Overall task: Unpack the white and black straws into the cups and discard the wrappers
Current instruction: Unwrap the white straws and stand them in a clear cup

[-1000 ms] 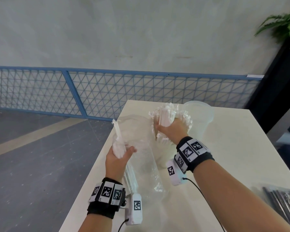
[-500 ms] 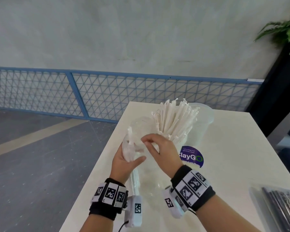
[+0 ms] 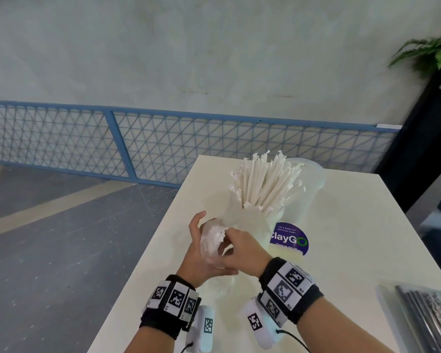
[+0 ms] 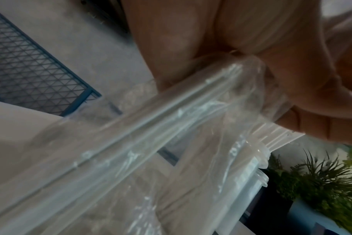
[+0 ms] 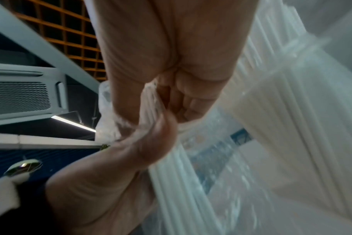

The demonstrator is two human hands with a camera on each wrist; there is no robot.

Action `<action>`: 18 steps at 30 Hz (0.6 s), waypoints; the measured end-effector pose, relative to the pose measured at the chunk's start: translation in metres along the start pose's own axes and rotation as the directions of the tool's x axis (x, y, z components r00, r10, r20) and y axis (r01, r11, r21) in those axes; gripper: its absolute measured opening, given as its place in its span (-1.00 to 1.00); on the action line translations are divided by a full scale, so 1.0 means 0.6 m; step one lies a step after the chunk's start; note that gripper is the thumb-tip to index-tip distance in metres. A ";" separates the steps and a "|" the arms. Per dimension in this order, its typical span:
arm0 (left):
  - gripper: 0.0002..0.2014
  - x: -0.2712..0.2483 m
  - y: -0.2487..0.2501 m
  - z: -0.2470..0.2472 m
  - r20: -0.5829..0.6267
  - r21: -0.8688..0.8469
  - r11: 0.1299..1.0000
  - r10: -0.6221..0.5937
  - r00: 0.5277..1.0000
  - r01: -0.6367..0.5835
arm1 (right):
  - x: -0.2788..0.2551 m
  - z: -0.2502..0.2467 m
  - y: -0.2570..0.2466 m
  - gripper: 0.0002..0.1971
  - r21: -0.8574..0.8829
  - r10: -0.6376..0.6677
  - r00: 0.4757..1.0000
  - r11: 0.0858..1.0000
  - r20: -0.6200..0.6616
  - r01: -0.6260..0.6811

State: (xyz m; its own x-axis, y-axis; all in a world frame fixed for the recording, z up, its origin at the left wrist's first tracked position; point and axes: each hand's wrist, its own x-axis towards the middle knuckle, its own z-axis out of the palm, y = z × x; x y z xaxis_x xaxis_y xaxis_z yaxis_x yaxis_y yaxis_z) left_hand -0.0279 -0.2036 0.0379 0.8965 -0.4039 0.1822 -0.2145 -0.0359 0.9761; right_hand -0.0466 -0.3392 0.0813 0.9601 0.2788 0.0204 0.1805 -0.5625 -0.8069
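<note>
Our left hand grips the clear wrapper — a few white straws apparently remain inside. Our right hand pinches them; we pull straight out, then into the near cup.

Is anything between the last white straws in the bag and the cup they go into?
Only the clear wrapper itself: both the left hand and right hand hold it around the remaining straws. The cup of white straws stands just beyond, nothing visible between.
</note>
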 end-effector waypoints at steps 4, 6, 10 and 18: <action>0.35 -0.004 -0.009 0.002 -0.023 0.016 1.000 -0.001 1.000 0.001 | 0.000 0.024 0.007 -0.78 0.085 0.130 0.990 0.989 -0.056 -0.125; 0.31 -0.008 -0.013 0.004 -0.037 0.018 1.000 -0.019 0.999 0.020 | 0.002 0.036 0.007 -0.88 0.127 0.164 0.976 0.981 -0.144 -0.147; 0.03 -0.008 -0.026 -0.001 -0.088 0.090 0.987 -0.128 0.988 0.136 | 0.010 0.046 -0.003 -0.94 0.220 0.185 0.949 0.967 -0.254 -0.129; -0.53 -0.018 -0.041 -0.011 -0.145 0.213 0.939 -0.243 0.959 0.270 | 0.022 -0.056 -0.063 -0.70 0.499 0.064 0.890 0.845 -0.451 0.192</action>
State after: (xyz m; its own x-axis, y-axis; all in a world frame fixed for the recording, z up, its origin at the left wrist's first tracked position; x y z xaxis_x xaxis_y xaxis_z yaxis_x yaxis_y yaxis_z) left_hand -0.0300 -0.1924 0.0129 0.9682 -0.2461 -0.0452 -0.0418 -0.3371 0.9405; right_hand -0.0337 -0.3405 0.1321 0.9625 -0.1388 0.2330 0.2305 -0.0335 -0.9725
